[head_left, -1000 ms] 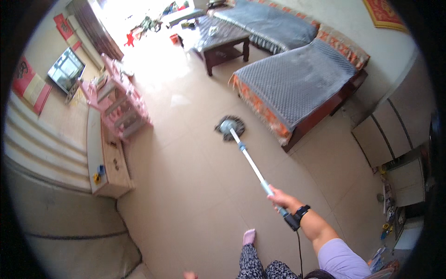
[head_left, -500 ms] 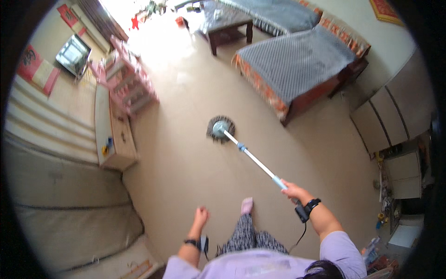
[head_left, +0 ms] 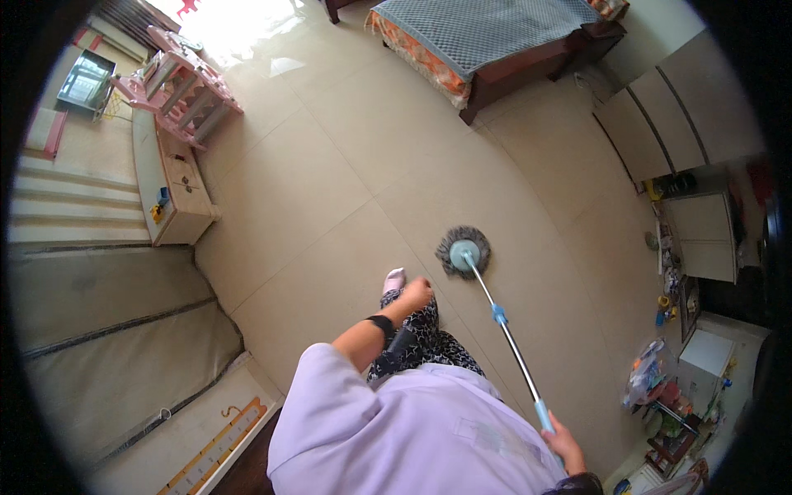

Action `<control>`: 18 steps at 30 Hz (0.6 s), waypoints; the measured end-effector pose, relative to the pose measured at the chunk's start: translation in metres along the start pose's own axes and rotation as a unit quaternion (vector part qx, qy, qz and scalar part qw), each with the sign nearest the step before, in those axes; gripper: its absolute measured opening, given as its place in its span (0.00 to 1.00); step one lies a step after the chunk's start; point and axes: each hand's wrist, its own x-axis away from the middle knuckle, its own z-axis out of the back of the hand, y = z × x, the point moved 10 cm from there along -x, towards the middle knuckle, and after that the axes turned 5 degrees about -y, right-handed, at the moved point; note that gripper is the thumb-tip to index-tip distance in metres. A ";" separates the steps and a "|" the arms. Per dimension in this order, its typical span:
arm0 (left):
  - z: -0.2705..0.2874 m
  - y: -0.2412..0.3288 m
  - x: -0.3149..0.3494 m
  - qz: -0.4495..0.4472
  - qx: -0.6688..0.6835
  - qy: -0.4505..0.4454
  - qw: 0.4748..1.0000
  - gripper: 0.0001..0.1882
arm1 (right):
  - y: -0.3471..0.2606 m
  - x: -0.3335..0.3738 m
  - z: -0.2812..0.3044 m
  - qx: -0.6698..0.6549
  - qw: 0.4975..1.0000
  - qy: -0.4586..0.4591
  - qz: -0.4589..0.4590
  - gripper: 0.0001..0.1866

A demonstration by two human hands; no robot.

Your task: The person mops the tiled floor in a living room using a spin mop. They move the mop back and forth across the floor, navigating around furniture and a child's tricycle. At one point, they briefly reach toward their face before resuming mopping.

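My right hand (head_left: pixel 566 444) is wrapped round the light-blue grip of a mop (head_left: pixel 513 346). Its metal pole slants away to a round grey fringed head (head_left: pixel 464 252) with a pale blue centre, flat on the tiled floor (head_left: pixel 355 157) ahead of me. In front of my body hangs my left hand (head_left: pixel 417 291), its fingers curled closed and no object showing in them. It is above my patterned trousers, near one pink-socked foot (head_left: pixel 395 279). My other foot is hidden.
A sofa (head_left: pixel 495 37) with a grey quilted cover stands ahead. On the left are a low cabinet (head_left: pixel 186 198), a pink shelf rack (head_left: pixel 186 87) and a grey fabric-covered piece (head_left: pixel 124 355). Pale cabinets (head_left: pixel 652 124) and a cluttered plastic bag (head_left: pixel 650 371) line the right.
The mop head has shifted right and closer to me, with my right hand drawn back toward my side. My left hand has swung forward and right. My view has turned further downward.
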 end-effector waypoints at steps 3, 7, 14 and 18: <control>-0.128 0.057 -0.028 -0.083 -0.083 -0.125 0.985 0.17 | 0.023 0.034 -0.025 -0.039 0.999 0.008 -0.010 0.38; -0.289 0.114 0.031 -0.486 -0.323 -0.318 0.748 0.49 | -0.030 0.039 -0.044 -0.056 0.998 0.015 0.024 0.39; -0.313 0.098 0.010 0.276 0.409 -0.332 0.804 0.22 | -0.194 0.026 -0.044 -0.029 0.997 0.006 0.075 0.39; -0.172 0.135 -0.044 -0.218 -0.154 -0.290 0.919 0.07 | -0.308 0.029 -0.041 -0.005 0.993 -0.015 0.116 0.39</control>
